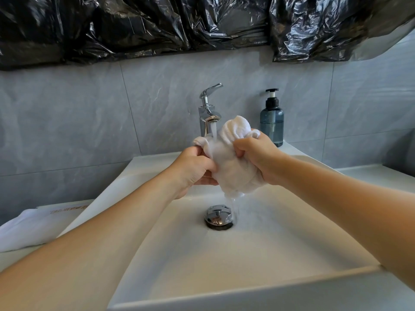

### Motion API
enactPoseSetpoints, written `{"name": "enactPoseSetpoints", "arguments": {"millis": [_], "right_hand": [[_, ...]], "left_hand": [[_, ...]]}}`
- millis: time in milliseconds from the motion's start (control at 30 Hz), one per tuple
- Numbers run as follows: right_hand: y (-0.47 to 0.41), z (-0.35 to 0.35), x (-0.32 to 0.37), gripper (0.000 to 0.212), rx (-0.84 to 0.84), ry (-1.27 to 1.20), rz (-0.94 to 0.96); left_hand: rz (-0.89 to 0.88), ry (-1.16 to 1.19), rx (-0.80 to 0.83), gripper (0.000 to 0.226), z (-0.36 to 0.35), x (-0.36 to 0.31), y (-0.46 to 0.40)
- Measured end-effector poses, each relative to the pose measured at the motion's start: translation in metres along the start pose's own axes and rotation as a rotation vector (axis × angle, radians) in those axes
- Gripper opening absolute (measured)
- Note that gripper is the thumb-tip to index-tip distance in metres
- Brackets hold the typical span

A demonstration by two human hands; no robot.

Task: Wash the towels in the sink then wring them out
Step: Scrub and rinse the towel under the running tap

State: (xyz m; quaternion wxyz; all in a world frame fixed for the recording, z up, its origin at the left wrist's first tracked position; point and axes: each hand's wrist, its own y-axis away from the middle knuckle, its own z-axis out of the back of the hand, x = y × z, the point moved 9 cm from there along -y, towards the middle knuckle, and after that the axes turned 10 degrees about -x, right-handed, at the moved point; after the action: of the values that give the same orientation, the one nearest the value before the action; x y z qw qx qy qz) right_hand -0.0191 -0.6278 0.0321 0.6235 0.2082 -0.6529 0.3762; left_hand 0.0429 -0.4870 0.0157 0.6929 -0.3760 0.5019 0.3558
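Note:
A small white towel is bunched up between both hands above the white sink. My left hand grips its left side and my right hand grips its right side, fingers curled into the cloth. The chrome tap runs, and its stream falls onto the towel's top. Water drips from the towel's lower end toward the chrome drain plug.
A blue-grey soap pump bottle stands on the sink's back right corner. More white cloth lies on the counter to the left of the sink. Black plastic sheeting hangs over the grey tiled wall.

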Motion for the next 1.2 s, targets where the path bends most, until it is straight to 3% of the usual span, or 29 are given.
{"name": "enactPoseSetpoints", "arguments": {"millis": [667, 1000, 1200], "right_hand": [[0.0043, -0.0016, 0.0007, 0.017, -0.013, 0.045, 0.002], [0.0045, 0.0001, 0.0045, 0.024, -0.036, 0.003, 0.043], [0.0053, 0.0029, 0.0032, 0.018, -0.078, -0.018, 0.026]], "left_hand": [[0.021, -0.027, 0.001, 0.042, 0.0018, 0.002, 0.0014], [0.014, -0.048, -0.001, 0.036, 0.0024, 0.0014, 0.0], [0.086, -0.06, 0.013, 0.029, 0.0005, 0.0094, -0.0021]]}}
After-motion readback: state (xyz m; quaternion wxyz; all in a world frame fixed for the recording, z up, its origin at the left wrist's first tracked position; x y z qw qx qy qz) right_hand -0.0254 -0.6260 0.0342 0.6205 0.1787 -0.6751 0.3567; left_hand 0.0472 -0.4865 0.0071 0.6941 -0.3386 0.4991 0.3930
